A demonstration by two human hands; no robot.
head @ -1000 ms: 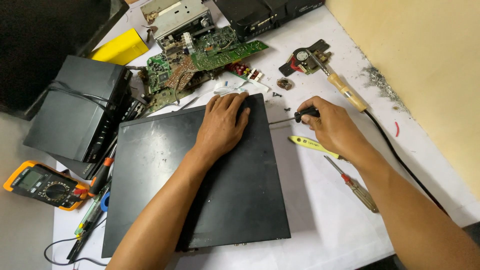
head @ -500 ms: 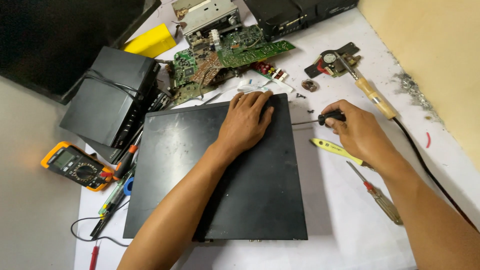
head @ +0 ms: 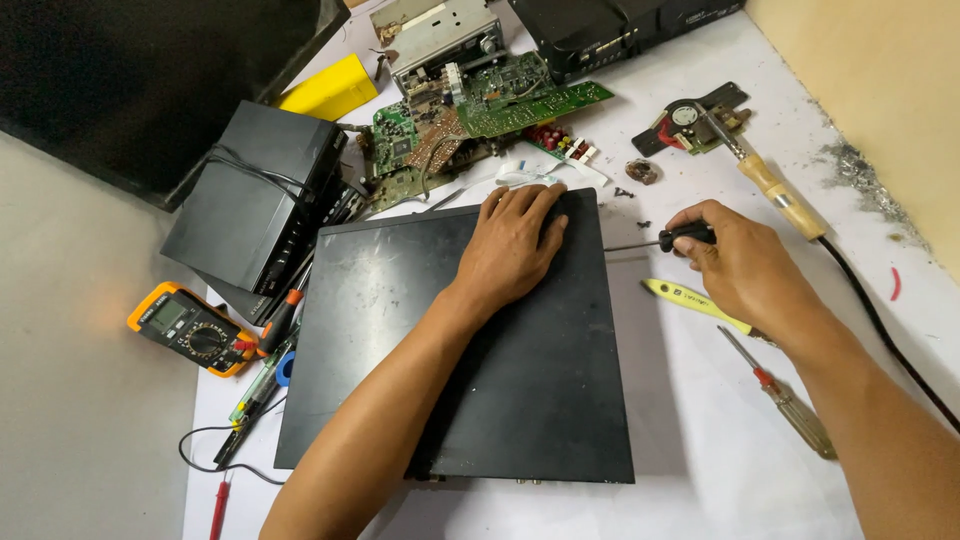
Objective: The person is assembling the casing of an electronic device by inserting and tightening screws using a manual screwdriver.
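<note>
Head view: my left hand [head: 515,245] lies flat, fingers spread, pressing the black flat case [head: 470,340] at centre; my right hand [head: 745,265], at 3 o'clock, pinches a black-handled screwdriver [head: 660,240] with its tip at the case's right edge. A yellow rectangular box [head: 328,92] sits at 11 o'clock beside green circuit boards [head: 480,110], an orange multimeter [head: 190,328] at 9 o'clock. Against the earlier frame, both hands keep the same hold; only the viewpoint has shifted.
</note>
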